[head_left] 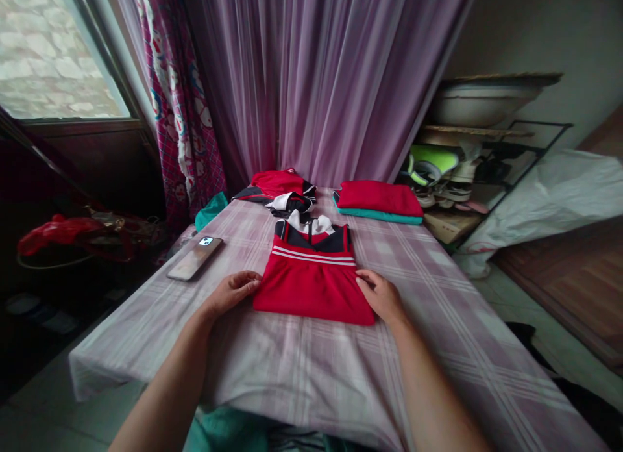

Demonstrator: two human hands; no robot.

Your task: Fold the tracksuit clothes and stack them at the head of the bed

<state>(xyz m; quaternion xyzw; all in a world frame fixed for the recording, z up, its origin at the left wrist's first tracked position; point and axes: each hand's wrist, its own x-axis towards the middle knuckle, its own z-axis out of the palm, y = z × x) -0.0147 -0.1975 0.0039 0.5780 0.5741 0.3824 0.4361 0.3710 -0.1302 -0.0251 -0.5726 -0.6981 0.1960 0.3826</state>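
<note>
A red jacket (311,286) with a dark yoke, white stripes and a white collar lies folded flat on the table, its collar pointing away from me. My left hand (236,289) is at its left edge, thumb and fingers brought together on the fabric. On the opposite edge, my right hand (382,296) pinches the side with curled fingers. Beyond the collar sits a crumpled heap of red, black and white clothing (277,186). To the right of that heap is a stack of folded red cloth (379,197) over teal cloth (384,215).
A phone (195,258) lies face down on the plaid tablecloth (438,348), left of the jacket. Teal cloth (211,210) hangs at the table's far left edge. Purple curtains (331,82) close off the back. A rack with shoes (457,186) and a basin (487,104) stands at the right.
</note>
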